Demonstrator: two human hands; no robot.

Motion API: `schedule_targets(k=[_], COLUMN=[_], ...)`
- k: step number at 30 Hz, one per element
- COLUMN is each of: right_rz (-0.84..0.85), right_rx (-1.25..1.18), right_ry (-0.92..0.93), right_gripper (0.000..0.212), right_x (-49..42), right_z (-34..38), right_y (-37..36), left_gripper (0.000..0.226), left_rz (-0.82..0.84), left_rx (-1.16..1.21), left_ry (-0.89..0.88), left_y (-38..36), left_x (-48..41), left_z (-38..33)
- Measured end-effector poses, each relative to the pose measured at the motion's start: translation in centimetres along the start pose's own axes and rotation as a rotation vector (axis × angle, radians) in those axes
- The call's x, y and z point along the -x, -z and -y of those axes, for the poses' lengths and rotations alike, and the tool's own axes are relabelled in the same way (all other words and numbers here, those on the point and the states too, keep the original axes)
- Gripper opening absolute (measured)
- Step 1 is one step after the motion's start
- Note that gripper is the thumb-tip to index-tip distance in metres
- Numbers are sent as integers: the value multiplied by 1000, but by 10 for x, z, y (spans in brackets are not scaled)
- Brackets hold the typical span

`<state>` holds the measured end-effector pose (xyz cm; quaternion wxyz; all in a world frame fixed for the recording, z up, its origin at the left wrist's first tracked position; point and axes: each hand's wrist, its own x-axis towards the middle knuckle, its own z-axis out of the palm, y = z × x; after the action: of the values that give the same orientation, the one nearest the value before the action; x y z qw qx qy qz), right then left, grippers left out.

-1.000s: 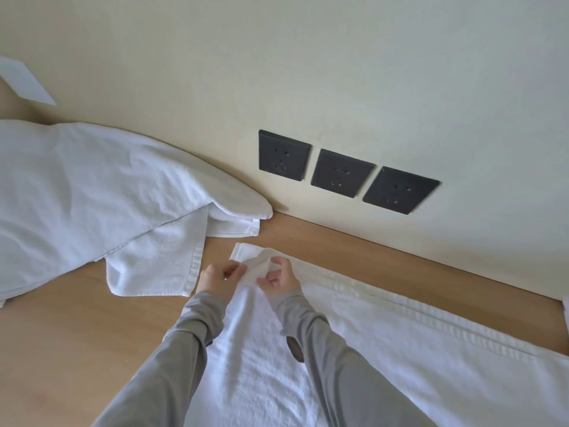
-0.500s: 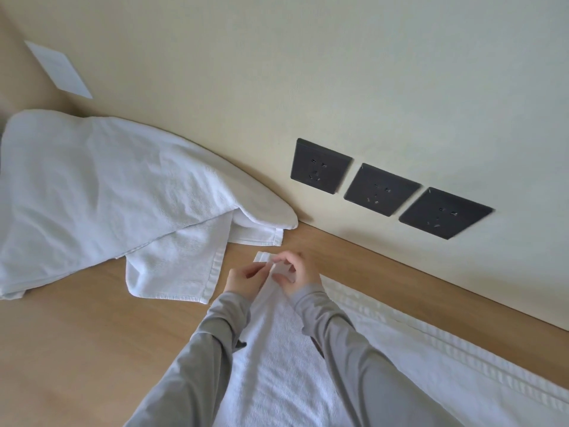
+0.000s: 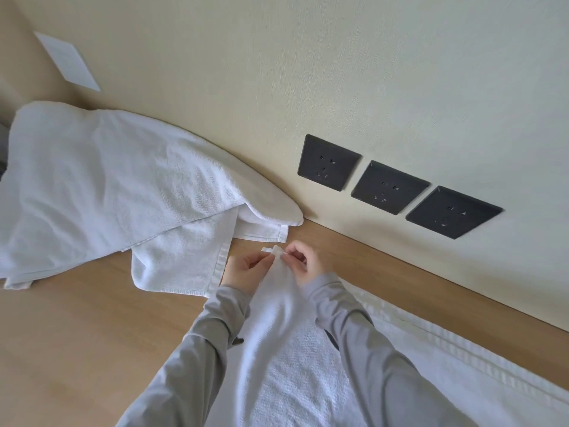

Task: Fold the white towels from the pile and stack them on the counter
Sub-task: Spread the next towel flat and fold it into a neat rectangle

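Left hand point(image 3: 246, 268) and right hand point(image 3: 303, 263) pinch one towel point(image 3: 295, 359) corner together. Beyond them the pile point(image 3: 123, 186) lies unfolded on the counter point(image 3: 77, 340); no stack shows, so most remains.

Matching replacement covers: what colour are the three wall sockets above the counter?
Dark grey, nearly black; the wall sockets show clearly in the head view.

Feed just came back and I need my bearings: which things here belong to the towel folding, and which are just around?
In the job:
- towel being folded, corner pinched by left hand and right hand
- pile of white towels
- wooden counter

Just around:
- three dark wall sockets
- white plate on the wall
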<state>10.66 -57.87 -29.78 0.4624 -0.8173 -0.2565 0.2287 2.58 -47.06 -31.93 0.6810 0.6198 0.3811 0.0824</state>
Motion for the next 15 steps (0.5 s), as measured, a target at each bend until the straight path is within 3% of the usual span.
schedule_targets(k=[5,10,13,15], right_rz=[-15,-54,52,54], right_rx=[40,71,2,14], right_ry=[48,68,-44,-60], right_gripper=[15,5,18,14], right_x=[1,8,14,14], right_z=[-4,-14,-20,-21], right_y=[-6,-9,-9,-9], left_gripper=[12,18,22,28], left_rz=[23,57,55,74], left_rx=[-3,-44,-23,-33], left_ry=[-18,42,59,59], left_y=[6,7,8,7], left_x=[10,17,16,14], left_z=[-8,-4,0,-1])
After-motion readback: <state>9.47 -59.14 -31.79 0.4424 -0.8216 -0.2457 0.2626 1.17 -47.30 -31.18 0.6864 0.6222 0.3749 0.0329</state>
